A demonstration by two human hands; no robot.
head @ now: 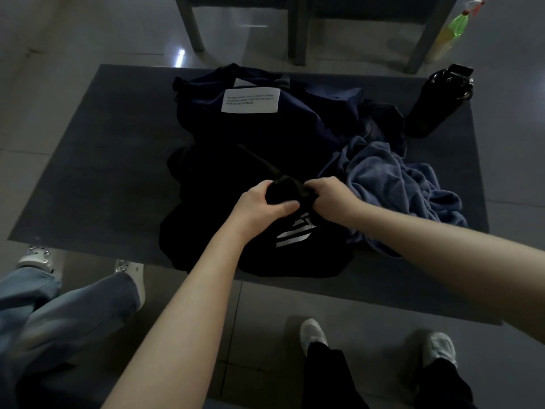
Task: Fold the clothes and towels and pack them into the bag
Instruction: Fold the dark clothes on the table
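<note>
The left hand [259,205] and right hand [331,199] sit close together, their fingers [261,187] curled tight on a bunched fold of the black garment [212,237]. It lies at the worktop's [103,160] near edge, in front of the navy bag [265,128], with the blue towel [392,184] just to its right.

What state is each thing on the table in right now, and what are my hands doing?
Black garment: unfolded, spread on the table, its middle bunched up.
Left hand: grips the bunched fabric.
Right hand: grips the same bunch.
Blue towel: crumpled, unfolded, beside the garment.
Navy bag: slumped behind the garment, label up; open or zipped, cannot tell.
Black bottle: standing at the far right corner.
</note>
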